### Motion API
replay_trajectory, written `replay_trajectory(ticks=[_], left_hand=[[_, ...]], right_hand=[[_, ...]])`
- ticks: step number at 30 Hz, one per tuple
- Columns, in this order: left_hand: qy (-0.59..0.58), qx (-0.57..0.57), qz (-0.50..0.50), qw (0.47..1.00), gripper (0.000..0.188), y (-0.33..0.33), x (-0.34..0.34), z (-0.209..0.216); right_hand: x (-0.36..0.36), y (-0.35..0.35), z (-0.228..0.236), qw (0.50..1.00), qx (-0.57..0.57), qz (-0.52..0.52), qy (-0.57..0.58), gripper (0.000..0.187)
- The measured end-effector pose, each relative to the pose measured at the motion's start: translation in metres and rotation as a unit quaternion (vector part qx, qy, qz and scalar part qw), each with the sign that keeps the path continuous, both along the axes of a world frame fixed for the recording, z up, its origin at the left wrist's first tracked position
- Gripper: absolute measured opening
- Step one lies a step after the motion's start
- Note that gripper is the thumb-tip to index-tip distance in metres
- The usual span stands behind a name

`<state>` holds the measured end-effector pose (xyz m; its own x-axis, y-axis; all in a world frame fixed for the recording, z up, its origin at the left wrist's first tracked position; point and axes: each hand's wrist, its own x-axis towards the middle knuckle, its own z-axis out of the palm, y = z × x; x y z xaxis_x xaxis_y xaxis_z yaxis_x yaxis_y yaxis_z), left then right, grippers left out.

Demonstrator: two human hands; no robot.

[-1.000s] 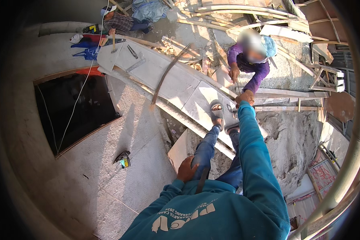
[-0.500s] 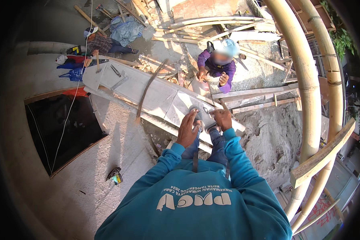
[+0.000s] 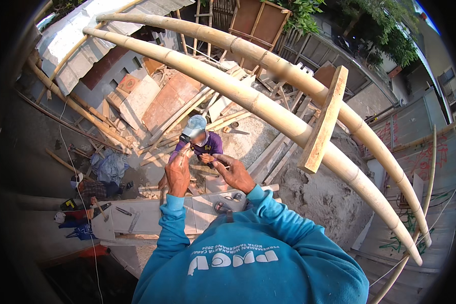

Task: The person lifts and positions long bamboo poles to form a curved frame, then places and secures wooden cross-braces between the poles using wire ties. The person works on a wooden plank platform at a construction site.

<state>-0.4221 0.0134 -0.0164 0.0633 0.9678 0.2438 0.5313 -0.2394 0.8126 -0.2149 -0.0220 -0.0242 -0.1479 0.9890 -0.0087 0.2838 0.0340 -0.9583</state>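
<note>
My left hand (image 3: 177,173) is raised over the plank platform, its back toward me. Its fingers are bent and drawn together; whatever may be in them is hidden. To its right my right hand (image 3: 236,175) is held up, thumb and fingers apart, with nothing visible between them. Beyond both hands, on the lower ground, a co-worker in a purple top (image 3: 211,144) and light blue cap faces me, one hand partly visible near my right fingertips. A brown strip-like thing (image 3: 162,181) shows beside my left hand, mostly hidden. My sandalled feet (image 3: 223,206) stand on the platform (image 3: 175,219).
Two thick bamboo poles (image 3: 248,104) cross above, joined by a short wooden board (image 3: 325,121). A hammer (image 3: 102,212) lies on the platform's left end. Another person (image 3: 93,189) is near a crumpled tarp (image 3: 108,167). A grey sand heap (image 3: 321,195) rises at right; planks lie beyond.
My view has tilted up and turned, bringing the yard and bamboo poles into sight. Both hands have risen from near my feet toward the co-worker. The thin rod near my right hand no longer shows.
</note>
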Motion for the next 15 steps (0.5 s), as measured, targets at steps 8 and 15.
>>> replay_trajectory(ticks=[8,15], left_hand=[[-0.241,-0.043,-0.081,0.966,0.034,0.000,0.014,0.109],[-0.316,-0.082,-0.068,0.943,0.052,0.009,0.037,0.141]], right_hand=[[-0.057,0.009,0.028,0.982,0.134,-0.022,0.131,0.032],[-0.004,0.001,0.054,0.964,0.237,-0.117,0.038,0.019]])
